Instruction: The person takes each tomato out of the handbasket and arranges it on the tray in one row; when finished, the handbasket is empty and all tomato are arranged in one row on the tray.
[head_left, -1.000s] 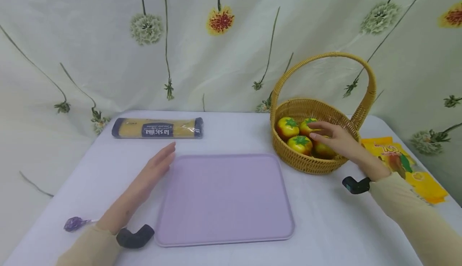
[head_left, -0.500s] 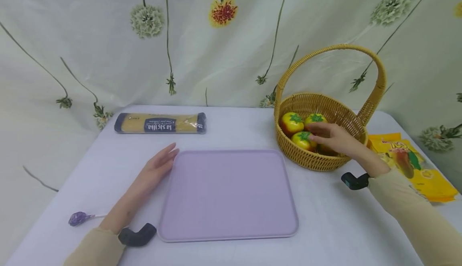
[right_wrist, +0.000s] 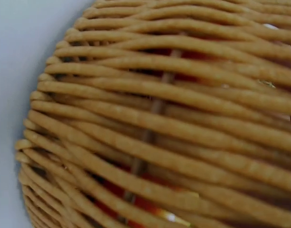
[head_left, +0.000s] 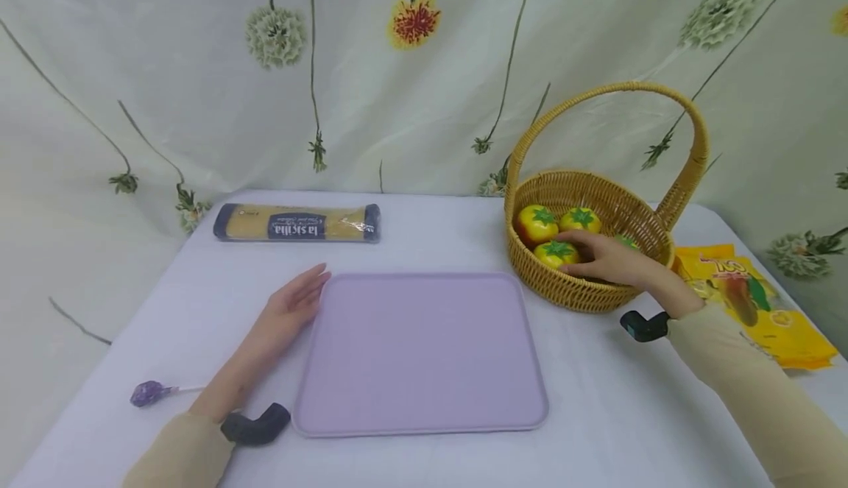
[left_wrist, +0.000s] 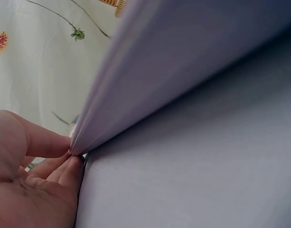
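Observation:
In the head view my right hand (head_left: 606, 256) reaches into the wicker basket (head_left: 570, 296), its thumb and fingers bent round the right side of the front persimmon (head_left: 553, 251). The other persimmons sit close by, one (head_left: 536, 223) behind to the left, one (head_left: 580, 218) at the back, and one (head_left: 626, 241) mostly hidden by the hand. My left hand (head_left: 288, 308) is at the far left corner of the lilac tray (head_left: 424, 355). The left wrist view shows its thumb and fingers pinching the tray's rim (left_wrist: 105, 80). In the right wrist view the basket's weave hides the right hand.
A pack of spaghetti (head_left: 294, 224) lies at the back left. A purple lollipop (head_left: 149, 392) is left of my left forearm. Yellow snack packets (head_left: 762, 304) lie right of the basket, near my right sleeve. The basket's tall handle (head_left: 619, 87) arches above the persimmons.
My right hand has moved slightly down and its fingers have spread round the front persimmon, uncovering part of the right one. The left hand has stayed at the tray's corner. The view has shifted slightly.

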{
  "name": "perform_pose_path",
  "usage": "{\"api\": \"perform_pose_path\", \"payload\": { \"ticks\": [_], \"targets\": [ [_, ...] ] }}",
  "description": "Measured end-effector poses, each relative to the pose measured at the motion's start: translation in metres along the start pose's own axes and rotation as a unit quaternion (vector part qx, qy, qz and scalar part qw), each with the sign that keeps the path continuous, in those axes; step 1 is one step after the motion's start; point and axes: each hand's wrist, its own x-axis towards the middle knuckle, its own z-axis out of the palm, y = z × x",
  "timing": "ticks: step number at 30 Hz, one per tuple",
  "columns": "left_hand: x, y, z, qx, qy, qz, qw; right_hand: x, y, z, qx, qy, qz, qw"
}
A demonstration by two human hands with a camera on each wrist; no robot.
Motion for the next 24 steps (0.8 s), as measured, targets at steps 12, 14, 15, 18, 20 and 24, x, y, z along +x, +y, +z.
{"api": "perform_pose_path", "payload": {
  "ticks": [12, 14, 15, 18, 20, 24],
  "targets": [
    [0.001, -0.002, 0.0, 0.036, 0.011, 0.018, 0.9991, 0.006, -0.001, 0.0, -0.011, -0.028, -0.007, 0.9995],
    [0.001, -0.001, 0.001, 0.042, 0.012, 0.013, 0.999, 0.007, 0.0, 0.0, -0.012, -0.027, -0.012, 0.9995],
    [0.0, 0.0, 0.001, 0.044, 0.012, 0.011, 0.9989, 0.007, 0.0, 0.0, -0.014, -0.025, -0.016, 0.9995],
    [-0.002, 0.001, 0.001, 0.053, 0.013, 0.004, 0.9985, 0.008, -0.002, 0.0, -0.022, -0.018, -0.022, 0.9993],
    [-0.003, 0.001, 0.001, 0.061, 0.013, -0.001, 0.9981, 0.007, -0.004, 0.0, -0.028, -0.014, -0.024, 0.9992],
    [-0.004, 0.003, 0.001, 0.084, 0.009, -0.003, 0.9964, 0.003, -0.011, -0.005, -0.046, 0.012, -0.007, 0.9989]
  ]
}}
